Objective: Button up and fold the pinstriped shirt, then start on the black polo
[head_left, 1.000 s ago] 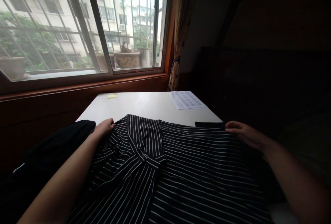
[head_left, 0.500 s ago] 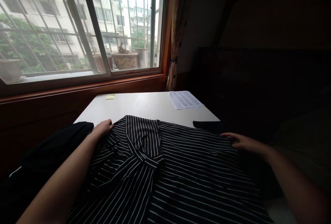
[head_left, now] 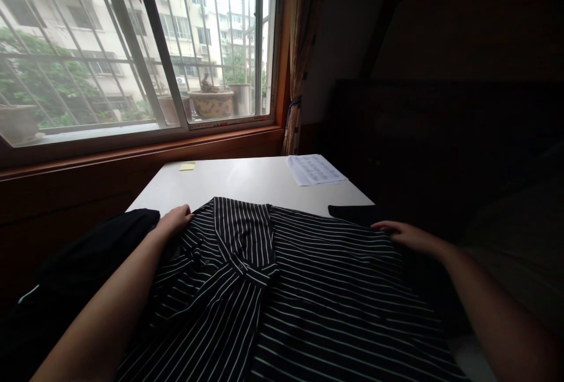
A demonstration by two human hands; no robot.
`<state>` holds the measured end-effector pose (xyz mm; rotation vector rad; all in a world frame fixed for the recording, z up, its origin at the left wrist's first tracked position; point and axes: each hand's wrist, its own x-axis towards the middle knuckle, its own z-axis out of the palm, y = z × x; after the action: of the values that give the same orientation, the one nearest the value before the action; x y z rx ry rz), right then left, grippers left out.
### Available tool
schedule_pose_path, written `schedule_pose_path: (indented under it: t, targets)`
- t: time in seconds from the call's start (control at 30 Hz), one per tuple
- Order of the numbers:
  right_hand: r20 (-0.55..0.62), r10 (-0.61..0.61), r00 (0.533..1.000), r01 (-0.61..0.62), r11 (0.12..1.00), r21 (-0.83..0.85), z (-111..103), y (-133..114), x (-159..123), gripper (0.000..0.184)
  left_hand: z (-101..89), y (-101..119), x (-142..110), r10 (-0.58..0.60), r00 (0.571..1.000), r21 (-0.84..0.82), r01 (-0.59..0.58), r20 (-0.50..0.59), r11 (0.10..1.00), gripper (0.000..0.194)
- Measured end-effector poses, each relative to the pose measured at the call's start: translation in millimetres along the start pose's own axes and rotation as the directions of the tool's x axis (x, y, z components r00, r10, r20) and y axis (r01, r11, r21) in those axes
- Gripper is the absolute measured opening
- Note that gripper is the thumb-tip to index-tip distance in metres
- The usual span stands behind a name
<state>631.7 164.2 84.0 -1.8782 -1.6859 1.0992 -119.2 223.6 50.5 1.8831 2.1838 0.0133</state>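
Note:
A black shirt with white stripes (head_left: 326, 270) lies spread over the near part of the table, its collar and buttoned front bunched at the left of centre. My left hand (head_left: 176, 218) is closed on the shirt's upper left edge. At the upper right edge, my right hand (head_left: 403, 235) has its fingers over the cloth and appears to pinch it; the thumb is hard to see in the dark. Beyond that edge, a strip of plain black cloth (head_left: 350, 211) shows. Dark cloth (head_left: 101, 247) lies bunched beside my left forearm.
The white table (head_left: 233, 179) carries a yellow sticky note (head_left: 187, 166) at the far left and printed sheets (head_left: 315, 169) at the far right. Behind it are a barred window (head_left: 211, 47) and a tied curtain (head_left: 296, 94). The right side is very dark.
My right hand has moved a little left and down, and the shirt's upper right edge has dropped with it. My left hand stays at its edge. The view has shifted slightly.

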Motion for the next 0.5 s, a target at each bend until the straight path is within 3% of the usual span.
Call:
schedule_pose_path:
  t: [0.17, 0.4, 0.5]
  targets:
    - [-0.003, 0.050, 0.999, -0.050, 0.997, 0.054, -11, -4, -2, 0.052, -0.2, 1, 1, -0.006, 1.000, 0.000, 0.006, 0.002, 1.000, 0.034]
    - [0.064, 0.060, 0.996, -0.067, 0.992, 0.109, 9, -22, 2, 0.051, -0.4, 1, 1, -0.016, 1.000, -0.006, 0.016, 0.010, 1.000, 0.034]
    - [0.087, 0.047, 0.995, -0.050, 0.998, 0.031, 13, -27, 10, 0.045, -1.1, 1, 3, -0.017, 1.000, -0.005, 0.018, 0.020, 1.000, 0.034]
